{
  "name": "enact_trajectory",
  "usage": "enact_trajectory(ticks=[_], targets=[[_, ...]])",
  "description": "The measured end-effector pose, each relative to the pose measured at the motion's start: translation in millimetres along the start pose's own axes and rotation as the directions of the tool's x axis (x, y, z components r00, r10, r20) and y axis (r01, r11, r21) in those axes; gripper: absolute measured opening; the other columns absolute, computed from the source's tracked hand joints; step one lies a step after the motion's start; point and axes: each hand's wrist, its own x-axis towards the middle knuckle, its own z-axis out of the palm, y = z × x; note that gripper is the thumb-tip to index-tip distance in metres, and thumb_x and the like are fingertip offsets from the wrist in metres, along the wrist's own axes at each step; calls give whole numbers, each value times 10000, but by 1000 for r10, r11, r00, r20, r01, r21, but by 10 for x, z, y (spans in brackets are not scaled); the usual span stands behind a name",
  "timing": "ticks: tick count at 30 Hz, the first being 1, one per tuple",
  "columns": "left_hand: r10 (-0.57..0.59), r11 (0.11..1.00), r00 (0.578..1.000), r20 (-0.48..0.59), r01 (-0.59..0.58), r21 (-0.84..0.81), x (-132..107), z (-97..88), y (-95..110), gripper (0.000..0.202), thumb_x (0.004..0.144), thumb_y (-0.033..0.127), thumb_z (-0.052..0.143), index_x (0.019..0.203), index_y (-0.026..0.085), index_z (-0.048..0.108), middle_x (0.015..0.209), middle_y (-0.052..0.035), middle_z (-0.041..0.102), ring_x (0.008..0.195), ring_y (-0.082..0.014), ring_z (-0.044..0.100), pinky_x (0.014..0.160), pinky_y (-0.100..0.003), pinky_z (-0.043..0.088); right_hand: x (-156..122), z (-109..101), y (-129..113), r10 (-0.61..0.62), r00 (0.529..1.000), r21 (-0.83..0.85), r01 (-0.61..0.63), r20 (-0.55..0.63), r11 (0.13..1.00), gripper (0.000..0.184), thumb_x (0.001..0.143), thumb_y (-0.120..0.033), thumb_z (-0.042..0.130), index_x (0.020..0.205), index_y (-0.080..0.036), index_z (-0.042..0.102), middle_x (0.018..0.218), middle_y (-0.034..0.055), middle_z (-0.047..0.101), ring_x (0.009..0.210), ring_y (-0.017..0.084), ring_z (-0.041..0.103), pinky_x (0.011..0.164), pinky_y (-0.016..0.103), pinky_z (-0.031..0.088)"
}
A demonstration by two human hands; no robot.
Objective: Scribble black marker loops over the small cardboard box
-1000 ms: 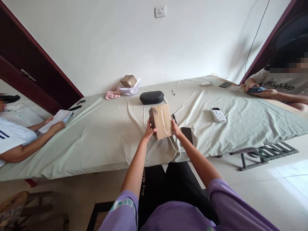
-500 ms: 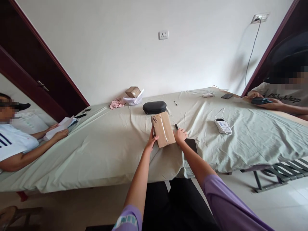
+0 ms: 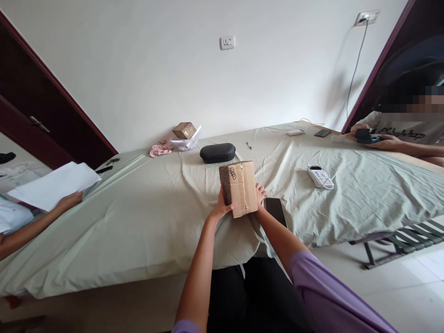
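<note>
A small brown cardboard box (image 3: 240, 187) with a taped seam is held just above the cloth-covered table (image 3: 156, 212), tilted up on its near end. My left hand (image 3: 222, 208) grips its left side with the thumb on top. My right hand (image 3: 260, 194) is pressed against its right side, fingers partly hidden behind the box. A dark phone (image 3: 275, 210) lies flat right beside my right wrist.
A black case (image 3: 218, 152) lies behind the box. Farther back are a second small box (image 3: 184, 130) on a plastic bag and a pink cloth (image 3: 157, 149). A white charger (image 3: 319, 175) sits to the right. A person's hand at left holds white paper (image 3: 52, 185); a person at right holds a device (image 3: 366, 135).
The box has been lifted off the cloth and tilted up, with my right hand back against its side. The person at left has raised the paper.
</note>
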Motion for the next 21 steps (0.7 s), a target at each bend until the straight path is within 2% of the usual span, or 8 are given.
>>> enact_trajectory(ticks=[3, 5, 8, 12, 14, 17, 21], targets=[[-5, 999, 999, -38, 3, -51, -25, 14, -61, 1412, 656, 671, 925, 1769, 336, 123, 1826, -152, 296, 1721, -404, 236, 1395, -587, 208, 21, 26, -21, 26, 1000, 9, -26, -7, 1000, 428, 1070, -127, 362, 1293, -97, 726, 1388, 289, 632, 1302, 417, 523, 1081, 545, 370], [9, 994, 997, -74, -18, -110, -62, 48, -136, 1489, 618, 741, 904, 1776, 327, 63, 1813, -167, 314, 1690, -421, 301, 1363, -589, 290, 34, 28, -49, 50, 999, 34, -50, -17, 998, 447, 1060, -109, 330, 1263, -80, 727, 1380, 307, 636, 1305, 430, 523, 1093, 568, 359], [74, 986, 986, -150, -94, -136, -109, 108, -261, 1603, 535, 842, 880, 1779, 289, 33, 1794, -196, 333, 1665, -444, 328, 1325, -566, 364, 58, 27, -82, 80, 996, 97, -76, -30, 992, 424, 1034, -100, 342, 1214, -68, 725, 1341, 331, 659, 1306, 448, 538, 1110, 599, 345], [105, 979, 976, -191, -135, -155, -108, 123, -370, 1578, 521, 863, 864, 1776, 309, 84, 1782, -163, 362, 1641, -452, 356, 1307, -572, 387, 106, 34, -53, 114, 992, 228, -98, -56, 969, 366, 1033, -160, 366, 1185, -73, 687, 1249, 327, 705, 1298, 453, 588, 1134, 626, 348], [105, 976, 979, -177, -136, -170, -90, 104, -395, 1554, 535, 824, 881, 1775, 315, 95, 1785, -151, 358, 1627, -450, 375, 1310, -580, 379, 130, 37, -5, 118, 990, 318, -88, -76, 944, 373, 1062, -241, 346, 1226, -99, 649, 1245, 288, 724, 1271, 424, 624, 1136, 597, 376], [119, 975, 981, -155, -145, -167, -65, 80, -420, 1552, 536, 782, 906, 1775, 307, 100, 1795, -155, 326, 1621, -440, 375, 1319, -574, 365, 151, 46, 71, 102, 990, 458, -46, -99, 888, 423, 1072, -370, 333, 1328, -131, 571, 1280, 235, 730, 1191, 359, 679, 1060, 482, 472], [119, 977, 979, -165, -145, -156, -47, 70, -453, 1547, 525, 819, 888, 1771, 319, 118, 1788, -156, 332, 1626, -438, 361, 1309, -559, 375, 146, 73, 120, 64, 991, 603, 22, -121, 798, 508, 1044, -460, 334, 1400, -152, 525, 1267, 206, 739, 1142, 321, 698, 999, 418, 519]])
